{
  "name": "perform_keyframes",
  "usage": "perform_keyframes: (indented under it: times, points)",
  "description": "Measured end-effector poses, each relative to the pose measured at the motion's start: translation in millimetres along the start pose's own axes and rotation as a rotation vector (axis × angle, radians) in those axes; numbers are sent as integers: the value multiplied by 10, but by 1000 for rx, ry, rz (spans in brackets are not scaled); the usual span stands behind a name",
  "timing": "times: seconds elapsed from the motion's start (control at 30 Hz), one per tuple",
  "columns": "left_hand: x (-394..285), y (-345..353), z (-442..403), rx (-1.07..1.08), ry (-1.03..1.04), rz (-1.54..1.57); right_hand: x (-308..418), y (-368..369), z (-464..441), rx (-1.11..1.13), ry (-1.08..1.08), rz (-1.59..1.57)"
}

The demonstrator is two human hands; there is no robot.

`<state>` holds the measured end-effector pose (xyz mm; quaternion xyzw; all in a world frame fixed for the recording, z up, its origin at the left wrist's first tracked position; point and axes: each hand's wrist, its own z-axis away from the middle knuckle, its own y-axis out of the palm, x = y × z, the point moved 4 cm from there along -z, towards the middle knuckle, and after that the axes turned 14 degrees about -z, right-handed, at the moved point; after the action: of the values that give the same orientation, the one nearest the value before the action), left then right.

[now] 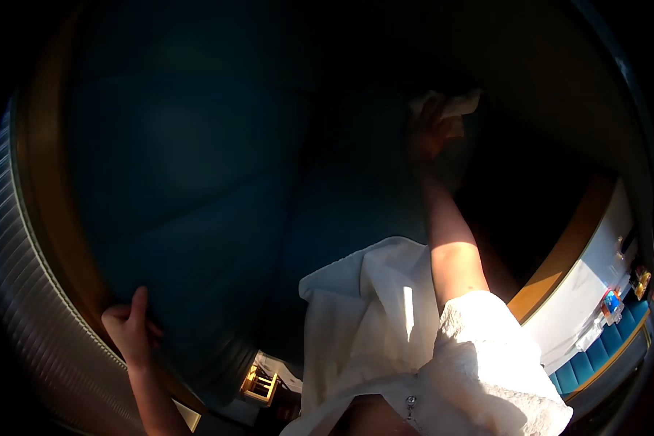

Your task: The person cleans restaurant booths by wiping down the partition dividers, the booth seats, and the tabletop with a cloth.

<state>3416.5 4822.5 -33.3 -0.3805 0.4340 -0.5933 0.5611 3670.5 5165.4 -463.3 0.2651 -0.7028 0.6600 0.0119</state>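
At the lower left, my left hand (131,327) rests on the wooden edge (87,280) of a dark teal padded seat (189,182), its thumb pointing up and its fingers curled over the edge. My right hand (430,131) reaches far forward into shadow at the upper right. It holds a white cloth (461,104) against the dark teal surface. Deep shade blurs the fingers there. Below my right forearm hangs the white fabric of my clothing (370,305).
Ribbed blinds (43,312) run along the left side. A white tabletop (574,291) with a wooden edge stands at the right, with small items (612,304) on it. Beyond it is a teal bench (596,354). A small wooden stool (259,384) shows at the bottom.
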Motion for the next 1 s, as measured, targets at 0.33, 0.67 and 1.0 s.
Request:
perform_keyframes:
  times: [0.33,0.67,1.0]
  points:
    - [8,-66,7,-10,-15,-24,658,-21,336,159,-462,-245]
    - [-46,-20,28,-2,15,-21,307,-195,1535,409,-150,-21]
    - [-74,-7,34,-27,-26,-30,1038,124,438,136,-552,-342]
